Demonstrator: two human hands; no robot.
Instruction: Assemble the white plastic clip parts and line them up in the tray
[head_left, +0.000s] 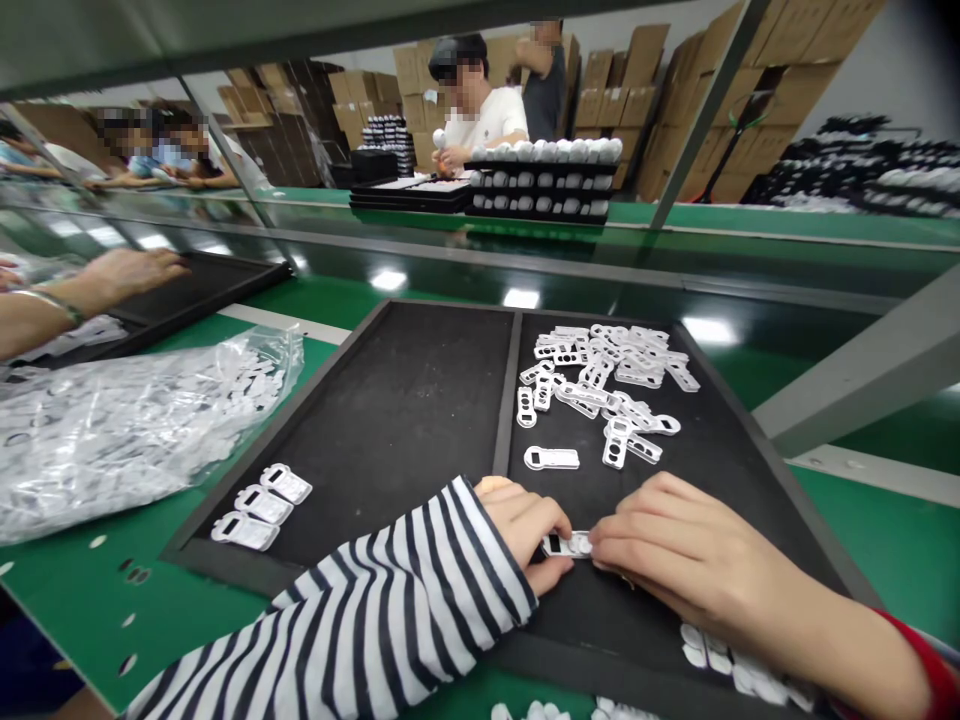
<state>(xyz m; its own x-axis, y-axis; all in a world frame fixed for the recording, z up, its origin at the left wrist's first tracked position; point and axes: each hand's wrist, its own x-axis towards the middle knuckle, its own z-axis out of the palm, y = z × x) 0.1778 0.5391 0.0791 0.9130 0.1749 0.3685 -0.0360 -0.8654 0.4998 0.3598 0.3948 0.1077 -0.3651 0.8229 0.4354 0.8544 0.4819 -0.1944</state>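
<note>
A small white piece was over the right half of the black tray, one end pinched by the left hand. The right hand had its fingertips at the other end; whether they gripped, I couldn't tell. Similar pieces lay heaped beyond, and a clear bag sat left of the tray.

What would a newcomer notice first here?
Probably the striped sleeve at the lower middle, leading to the left hand. It and the right hand meet at a small white piece toward the front of the black tray. A pile of white pieces lies farther back, in the tray's right half.
</note>
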